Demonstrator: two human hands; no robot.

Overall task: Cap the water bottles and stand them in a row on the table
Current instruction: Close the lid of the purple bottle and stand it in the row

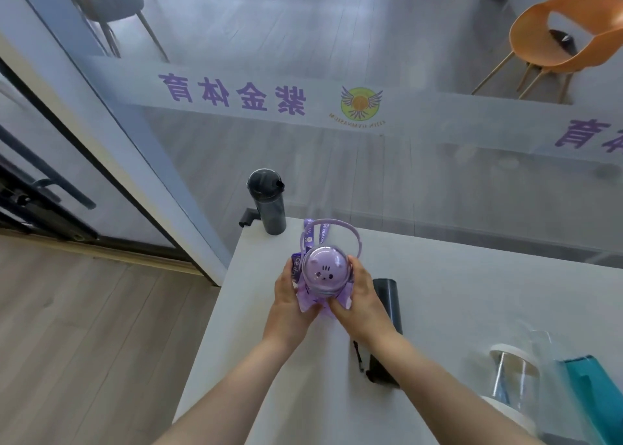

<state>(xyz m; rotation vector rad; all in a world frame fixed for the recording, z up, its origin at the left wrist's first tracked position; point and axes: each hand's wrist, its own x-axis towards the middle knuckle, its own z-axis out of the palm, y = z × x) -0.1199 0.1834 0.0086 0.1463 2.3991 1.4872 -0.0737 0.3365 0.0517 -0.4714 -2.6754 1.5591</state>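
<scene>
A purple bottle (324, 276) with a domed cat-face lid and a loop handle stands upright on the white table (455, 276). My left hand (292, 296) grips its left side and my right hand (362, 299) grips its right side. Behind it, at the table's far left corner, a dark grey capped bottle (268, 201) stands upright. A second dark bottle (387, 313) lies on its side just right of my right wrist, partly hidden by my forearm.
At the right edge lie a clear bottle with a white rim (515, 377) and a teal bottle (596, 397). A glass wall with purple lettering runs behind the table. The table's left edge drops to a wooden floor (84, 326).
</scene>
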